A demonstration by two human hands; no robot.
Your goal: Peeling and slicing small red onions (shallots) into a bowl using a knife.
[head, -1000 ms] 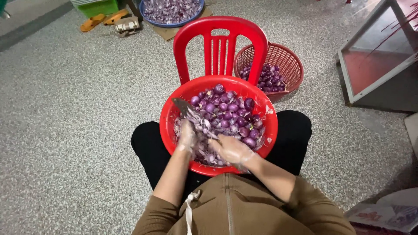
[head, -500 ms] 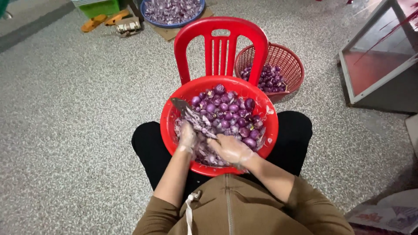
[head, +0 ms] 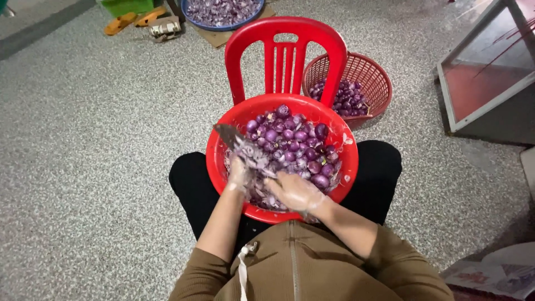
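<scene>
Left hand (head: 238,174), in a thin clear glove, closed around the handle of a knife (head: 229,135), blade angled up-left over the red basin (head: 220,167) on the lap. Right hand (head: 295,192), gloved too, fingers curled onto a small purple onion (head: 266,179) among peels. Basin is full of purple onions (head: 295,142). Red chair (head: 287,53) just beyond, red basket (head: 368,75) beside it.

A flattened brown cardboard sheet (head: 218,35) is lying at twelve o'clock on the speckled floor, poking out from under a blue basin (head: 224,12). At about four o'clock, in the corner, a crumpled printed wrapper (head: 490,276) in white with red and blue patches is resting on the floor.
</scene>
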